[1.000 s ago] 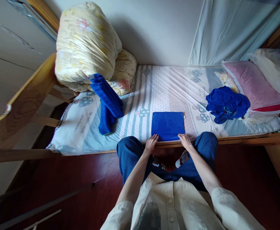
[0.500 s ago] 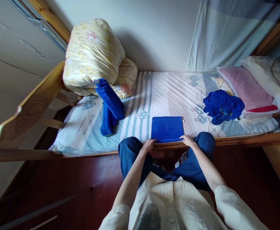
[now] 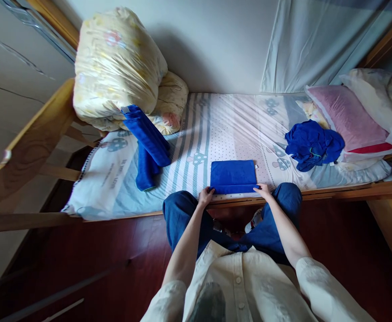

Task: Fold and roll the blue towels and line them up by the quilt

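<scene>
A blue towel (image 3: 233, 172) lies flat on the bed in front of me, its near edge turned up into a narrow folded strip. My left hand (image 3: 206, 196) pinches the left end of that strip, fingers closed. At the strip's right end, my right hand (image 3: 263, 191) grips the other corner, also closed. Farther left, folded blue towels (image 3: 148, 138) lie across one another, the upper one leaning against a quilt. Over on the right is a crumpled heap of blue cloth (image 3: 313, 145) beside a pink pillow (image 3: 348, 118).
The bed's sheet (image 3: 196, 134) is striped and dotted. A bulky yellow quilt (image 3: 118, 67) sits at the left end near the wooden bed rail (image 3: 31, 134). A pale curtain (image 3: 303, 49) hangs behind, and a wooden edge runs along the bed's front.
The towel's near edge has been folded over, away from me, into a wider strip. Both hands have moved slightly with it, still at its ends. The view has shifted slightly.
</scene>
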A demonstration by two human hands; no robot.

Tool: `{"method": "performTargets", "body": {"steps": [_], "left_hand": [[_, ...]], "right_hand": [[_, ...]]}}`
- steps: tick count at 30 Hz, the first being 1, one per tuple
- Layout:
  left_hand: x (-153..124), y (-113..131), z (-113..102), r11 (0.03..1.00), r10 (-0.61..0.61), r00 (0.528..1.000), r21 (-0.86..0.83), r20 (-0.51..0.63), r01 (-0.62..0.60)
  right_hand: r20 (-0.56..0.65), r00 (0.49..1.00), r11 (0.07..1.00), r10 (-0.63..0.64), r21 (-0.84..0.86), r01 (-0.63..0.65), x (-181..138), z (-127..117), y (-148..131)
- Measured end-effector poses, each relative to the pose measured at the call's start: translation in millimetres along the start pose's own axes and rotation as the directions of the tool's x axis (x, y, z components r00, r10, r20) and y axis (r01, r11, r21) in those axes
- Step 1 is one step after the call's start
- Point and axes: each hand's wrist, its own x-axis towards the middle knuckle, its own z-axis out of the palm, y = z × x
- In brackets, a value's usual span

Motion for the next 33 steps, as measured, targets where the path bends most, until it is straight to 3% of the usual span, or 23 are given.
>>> {"method": "performTargets", "body": {"steps": [10,33], "left_hand": [[-4.4,0.9,1.5,0.997,-0.082,0.992,-0.018,-0.095,0.081],[-7.8,-8.0,12.8,0.990,-0.139,0.982,-0.006,-0.126,0.139]], "right_hand": [[-0.062,0.998,1.000,-0.007,0.007,0.007,2.7,1.7,11.1],[-0.125,0.992,0.996,-0.014,-0.084,0.003,-0.4,10.4,14.6]]}}
